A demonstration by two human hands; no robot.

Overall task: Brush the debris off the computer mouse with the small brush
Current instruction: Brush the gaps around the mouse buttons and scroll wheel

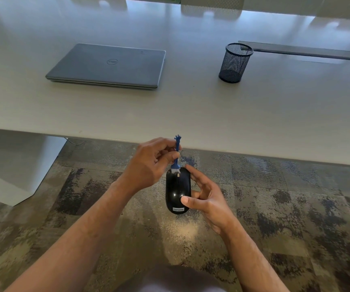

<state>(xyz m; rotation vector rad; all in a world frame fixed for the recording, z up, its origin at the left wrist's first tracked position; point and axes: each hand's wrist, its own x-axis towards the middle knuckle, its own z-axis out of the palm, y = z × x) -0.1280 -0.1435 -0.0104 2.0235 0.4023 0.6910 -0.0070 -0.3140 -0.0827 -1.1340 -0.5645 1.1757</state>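
Note:
A glossy black computer mouse (177, 186) with a white Lenovo label is held in the air over the carpet, just in front of the table edge. My right hand (206, 199) grips it from the right side, thumb pressed on its top and fingers behind it. My left hand (151, 163) pinches the stem of a small blue brush (177, 153), held nearly upright. The brush's pale bristles touch the front end of the mouse near the scroll wheel.
A pale table (191, 114) spans the view ahead. A shut grey laptop (108, 66) lies on it at the left, and a black mesh pen cup (234, 63) stands at the right. A dark cable slot (309, 51) runs behind the cup. Patterned carpet (296, 207) lies below.

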